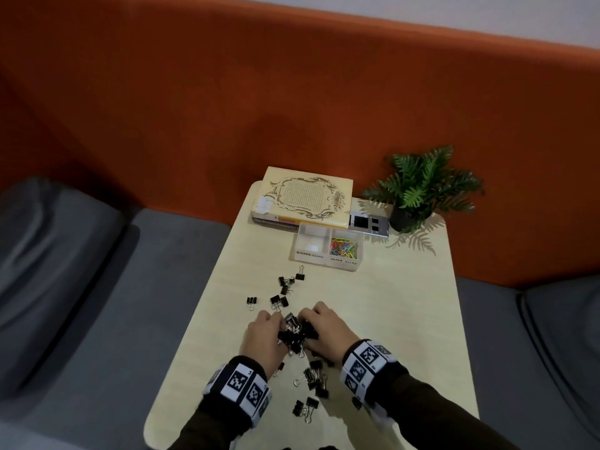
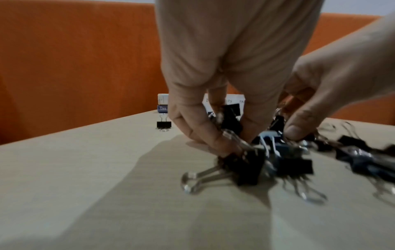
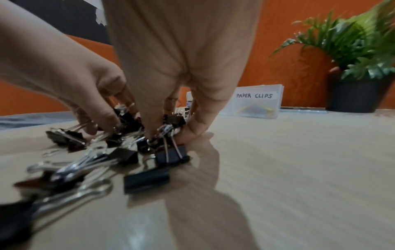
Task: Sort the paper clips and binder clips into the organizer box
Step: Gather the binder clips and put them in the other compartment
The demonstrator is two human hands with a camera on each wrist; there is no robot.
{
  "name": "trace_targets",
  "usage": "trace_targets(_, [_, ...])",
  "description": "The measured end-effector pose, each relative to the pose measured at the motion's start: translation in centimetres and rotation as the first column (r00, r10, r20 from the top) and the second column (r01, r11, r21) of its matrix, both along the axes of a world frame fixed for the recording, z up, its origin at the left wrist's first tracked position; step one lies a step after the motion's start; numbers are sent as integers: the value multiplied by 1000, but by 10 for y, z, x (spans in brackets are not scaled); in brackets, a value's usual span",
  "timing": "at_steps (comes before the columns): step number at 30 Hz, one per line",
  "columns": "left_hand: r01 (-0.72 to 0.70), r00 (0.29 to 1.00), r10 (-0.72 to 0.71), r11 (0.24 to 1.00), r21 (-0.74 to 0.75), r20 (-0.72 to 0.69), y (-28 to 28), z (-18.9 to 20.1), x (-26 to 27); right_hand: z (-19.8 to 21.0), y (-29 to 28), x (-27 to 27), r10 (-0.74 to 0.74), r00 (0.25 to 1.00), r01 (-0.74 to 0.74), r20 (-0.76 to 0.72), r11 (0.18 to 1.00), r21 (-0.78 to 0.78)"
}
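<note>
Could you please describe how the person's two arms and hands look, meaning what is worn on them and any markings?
Both hands are bare: left hand, right hand. Each arm has a long dark brown sleeve. Each wrist carries a black band with white square tags printed with black pixel-like patterns: left wristband, right wristband. No rings, watches or cables are visible.
</note>
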State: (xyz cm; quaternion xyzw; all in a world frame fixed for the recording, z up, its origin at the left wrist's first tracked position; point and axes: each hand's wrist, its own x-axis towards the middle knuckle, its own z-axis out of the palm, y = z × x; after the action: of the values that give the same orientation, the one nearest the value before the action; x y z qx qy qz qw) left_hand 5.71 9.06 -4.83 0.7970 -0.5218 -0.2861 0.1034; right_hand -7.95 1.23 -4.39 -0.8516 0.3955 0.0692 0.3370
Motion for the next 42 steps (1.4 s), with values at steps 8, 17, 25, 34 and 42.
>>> trace_targets(8, [-85,987,78,995,-43,-138,-11,31,10,6,18,-15,-130,986,139,104,987,-80])
trace_targets(17, [-59,989,26,971,-231,-145,-129,92,9,7,26,-22,-212,965,227,154,970,-83])
trace_targets(25, [131,990,-133,990,-56,-38,-204,76,9,13,22,-29,-268,951,276,154,960,-39])
trace_targets(34, [-28,997,13,980,-197,-74,-139,56,28,67,-82,10,-491,796,505,354,861,59])
trace_targets(42, [-109,994,110,991,-76,9,-70,8,36,77,-140,59,-355,916,367,186,930,-34])
